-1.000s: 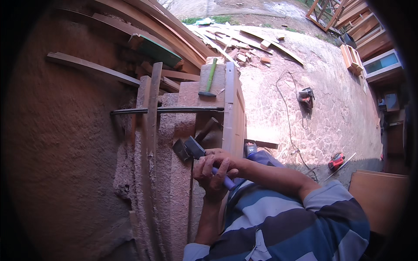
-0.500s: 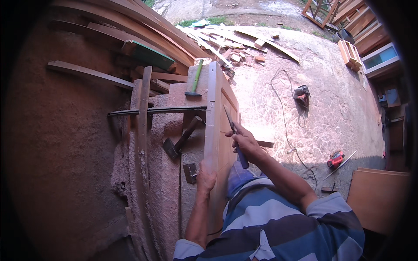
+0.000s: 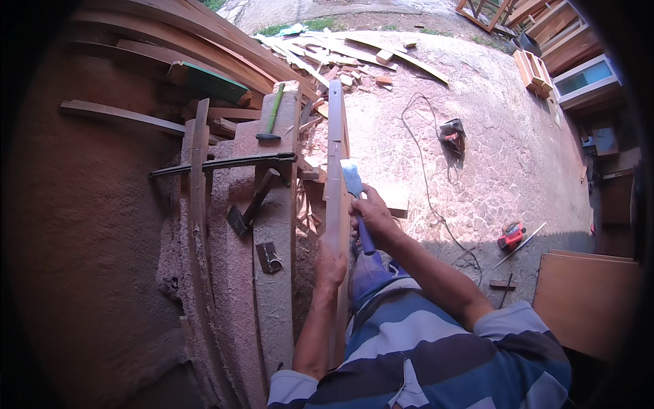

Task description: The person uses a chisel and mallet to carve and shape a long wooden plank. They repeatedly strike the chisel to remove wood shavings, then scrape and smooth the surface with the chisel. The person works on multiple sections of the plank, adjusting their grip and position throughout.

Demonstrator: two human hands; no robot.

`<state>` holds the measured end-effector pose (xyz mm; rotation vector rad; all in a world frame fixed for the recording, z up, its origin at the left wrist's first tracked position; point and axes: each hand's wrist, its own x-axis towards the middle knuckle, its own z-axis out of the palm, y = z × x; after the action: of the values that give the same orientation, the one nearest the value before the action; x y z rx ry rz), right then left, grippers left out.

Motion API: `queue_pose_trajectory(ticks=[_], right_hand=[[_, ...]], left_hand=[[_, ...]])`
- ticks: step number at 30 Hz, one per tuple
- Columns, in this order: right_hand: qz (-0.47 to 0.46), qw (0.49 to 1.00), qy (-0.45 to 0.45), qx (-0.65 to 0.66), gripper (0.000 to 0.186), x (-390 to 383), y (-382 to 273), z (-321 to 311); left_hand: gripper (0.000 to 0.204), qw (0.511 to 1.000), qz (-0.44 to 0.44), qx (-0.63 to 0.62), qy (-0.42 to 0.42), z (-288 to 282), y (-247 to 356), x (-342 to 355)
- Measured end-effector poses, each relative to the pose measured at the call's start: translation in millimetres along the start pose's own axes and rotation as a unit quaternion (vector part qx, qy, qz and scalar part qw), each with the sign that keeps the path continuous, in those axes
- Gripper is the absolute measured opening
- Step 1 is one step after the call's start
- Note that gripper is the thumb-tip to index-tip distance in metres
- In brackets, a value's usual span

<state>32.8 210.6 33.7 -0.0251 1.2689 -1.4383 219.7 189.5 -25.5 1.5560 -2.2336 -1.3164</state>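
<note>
My right hand (image 3: 371, 213) is closed around the purple-blue handle of a putty knife (image 3: 351, 176). Its broad, pale blade points away from me, close beside the right side of a wooden panel door (image 3: 334, 157). The door stands on edge in front of my body, so mostly its narrow, light edge shows. Gripping that edge lower down is my left hand (image 3: 332, 266), its fingers partly hidden by the wood. Left of the door, a dusty plank bench (image 3: 276, 320) bears a dark-headed hammer (image 3: 252, 204), a green-handled hammer (image 3: 274, 112) and a small metal plate (image 3: 268, 258).
A long metal bar clamp (image 3: 225, 163) lies across the bench. Offcuts (image 3: 354, 58) are heaped beyond. On the floor at right are a corded power tool (image 3: 452, 136), its cable (image 3: 426, 184) and a red tool (image 3: 511, 235). Wooden boards (image 3: 579, 300) rest at lower right.
The door has shifted away from the bench and turned more edge-on, so its panelled face hardly shows. The putty knife has rotated, showing its blade's flat side. The whole view has shifted slightly.
</note>
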Motion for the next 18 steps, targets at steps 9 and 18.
queue_pose_trajectory(ticks=[9,18], right_hand=[[-0.025,1.0,-0.004,0.007,0.057,-12.5,7.2,-38.2],[-0.015,1.0,-0.001,0.016,0.076,-39.9,-9.4,-95.2]], left_hand=[[0.066,0.999,-0.033,0.01,0.003,62.2,40.7,-24.8],[0.066,0.994,-0.087,0.049,-0.047,125.6,53.1,-37.7]])
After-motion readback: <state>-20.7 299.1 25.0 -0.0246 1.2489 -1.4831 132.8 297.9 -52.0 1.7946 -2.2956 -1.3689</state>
